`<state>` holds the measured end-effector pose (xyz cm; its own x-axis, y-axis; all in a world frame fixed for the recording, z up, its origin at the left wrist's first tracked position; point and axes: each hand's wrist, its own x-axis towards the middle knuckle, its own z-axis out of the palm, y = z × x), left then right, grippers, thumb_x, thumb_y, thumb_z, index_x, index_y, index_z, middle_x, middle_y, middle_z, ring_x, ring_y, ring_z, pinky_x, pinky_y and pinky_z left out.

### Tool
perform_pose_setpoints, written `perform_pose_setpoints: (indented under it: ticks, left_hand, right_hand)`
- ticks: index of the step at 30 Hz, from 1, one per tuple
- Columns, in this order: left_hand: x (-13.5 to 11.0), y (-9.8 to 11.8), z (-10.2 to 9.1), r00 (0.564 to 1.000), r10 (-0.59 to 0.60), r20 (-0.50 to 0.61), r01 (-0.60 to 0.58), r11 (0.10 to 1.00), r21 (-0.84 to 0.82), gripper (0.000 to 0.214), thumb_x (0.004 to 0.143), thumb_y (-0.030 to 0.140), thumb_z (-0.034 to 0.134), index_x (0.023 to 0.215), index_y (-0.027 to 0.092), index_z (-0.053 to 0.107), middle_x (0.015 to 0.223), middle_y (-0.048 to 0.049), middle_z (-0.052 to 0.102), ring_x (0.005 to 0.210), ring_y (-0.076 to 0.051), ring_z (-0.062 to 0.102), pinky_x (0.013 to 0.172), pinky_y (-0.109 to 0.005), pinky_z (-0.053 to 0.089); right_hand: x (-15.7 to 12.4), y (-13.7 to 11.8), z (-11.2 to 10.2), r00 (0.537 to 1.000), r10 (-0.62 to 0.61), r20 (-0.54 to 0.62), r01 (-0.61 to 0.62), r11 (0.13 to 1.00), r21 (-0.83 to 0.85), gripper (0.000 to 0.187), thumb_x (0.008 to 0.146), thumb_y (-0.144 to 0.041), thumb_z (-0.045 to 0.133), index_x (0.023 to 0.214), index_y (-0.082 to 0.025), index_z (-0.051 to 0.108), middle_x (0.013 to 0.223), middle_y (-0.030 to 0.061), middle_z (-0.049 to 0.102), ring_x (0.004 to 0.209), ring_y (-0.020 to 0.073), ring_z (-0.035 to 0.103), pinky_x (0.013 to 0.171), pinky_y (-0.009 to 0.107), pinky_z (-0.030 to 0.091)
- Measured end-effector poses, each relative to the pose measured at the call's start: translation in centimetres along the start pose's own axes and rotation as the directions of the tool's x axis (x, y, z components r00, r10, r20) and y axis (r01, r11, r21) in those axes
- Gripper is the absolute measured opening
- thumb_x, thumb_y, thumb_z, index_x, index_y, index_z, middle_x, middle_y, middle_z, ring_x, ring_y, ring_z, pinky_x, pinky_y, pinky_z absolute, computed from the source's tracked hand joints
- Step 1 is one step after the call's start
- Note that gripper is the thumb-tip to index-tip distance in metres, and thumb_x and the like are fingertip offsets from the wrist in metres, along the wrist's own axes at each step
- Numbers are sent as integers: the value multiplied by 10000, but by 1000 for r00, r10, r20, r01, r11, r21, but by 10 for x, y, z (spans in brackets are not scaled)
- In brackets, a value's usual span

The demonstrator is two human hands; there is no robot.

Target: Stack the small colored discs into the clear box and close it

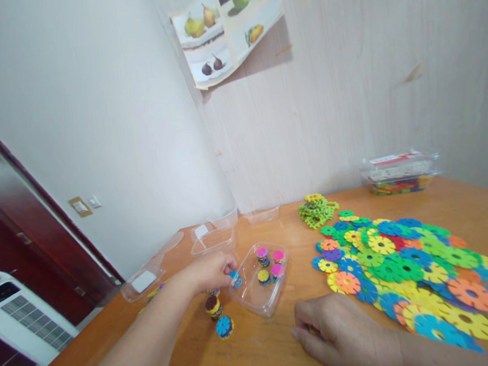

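My left hand (214, 270) pinches a small stack of discs with a blue top (235, 279) at the left rim of a clear plastic tray (254, 303). Inside the tray stand several short disc stacks, some pink-topped (262, 254) and one yellow-topped (263, 277). Just below my left hand, a brown-topped stack (214, 307) and a blue-topped stack (224, 326) stand on the table; another is partly hidden by the hand. My right hand (338, 329) rests on the table, right of the tray, with its fingers curled. Whatever may be inside those fingers is hidden.
Colourful notched plastic discs (396, 266) spread in a wide pile on the right of the wooden table (267, 352). Behind them are a green interlocking cluster (317, 211) and a clear box of pieces (401, 174). Empty clear containers (212, 240) lie towards the back left.
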<state>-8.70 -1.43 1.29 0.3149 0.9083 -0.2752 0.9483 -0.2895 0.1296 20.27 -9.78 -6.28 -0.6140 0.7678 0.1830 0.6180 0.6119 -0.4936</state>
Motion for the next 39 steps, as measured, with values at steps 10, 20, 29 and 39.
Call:
perform_pose_setpoints:
  ticks: [10, 20, 29, 39]
  left_hand:
    - [-7, -2, -5, 998, -46, -53, 46, 999, -15, 258, 681, 253, 605, 919, 187, 680, 813, -2, 685, 715, -140, 586, 594, -198, 386]
    - [-7, 47, -29, 965, 84, -247, -42, 984, 171, 239, 711, 283, 629, 936, 225, 684, 856, -11, 665, 807, -170, 582, 682, -238, 394]
    - [18, 77, -7, 979, 182, -91, -137, 919, 369, 69, 707, 253, 640, 758, 220, 673, 721, -31, 645, 695, -191, 575, 634, -277, 360]
    - [16, 77, -8, 979, 172, -113, -121, 925, 361, 141, 726, 321, 661, 843, 250, 693, 791, -25, 690, 804, -217, 618, 740, -298, 386]
  right_hand:
    - [-1, 2, 2, 1000, -10, -2, 10, 1000, -10, 253, 909, -338, 451, 720, -216, 566, 713, -7, 686, 608, 113, 590, 512, 237, 258]
    - [-3, 2, 1, 1000, -20, 0, 20, 1000, -7, 255, 919, -329, 439, 730, -218, 569, 715, -8, 685, 607, 115, 592, 520, 237, 274]
    - [-2, 2, 1, 1000, -19, -3, 19, 1000, 4, 215, 892, -323, 470, 730, -221, 569, 735, -11, 698, 627, 119, 604, 527, 226, 281]
    - [-2, 2, 1, 999, -31, -8, 31, 1000, -7, 223, 898, -320, 464, 726, -221, 565, 729, -13, 692, 625, 119, 601, 527, 231, 282]
